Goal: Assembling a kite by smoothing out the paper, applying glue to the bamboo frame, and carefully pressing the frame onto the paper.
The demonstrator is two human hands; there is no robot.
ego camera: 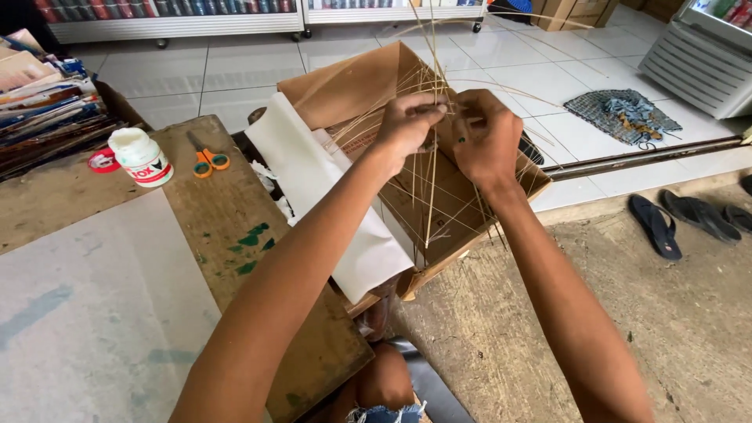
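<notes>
Two hands meet above an open cardboard box [470, 211]: the left hand [407, 125] and right hand [487, 137] are both closed, pinching thin straw-coloured sticks [429, 188] at their crossing. Steady pinch pressure there likely prevents slipping. On the table [227, 235] stands a white glue bottle [141, 157] with a red label, beside orange-handled scissors [207, 160].

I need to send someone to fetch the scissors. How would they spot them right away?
On the worn wooden tabletop, look beside the white plastic glue bottle. The small orange-handled scissors lie flat to its right, the only orange thing there.
</notes>
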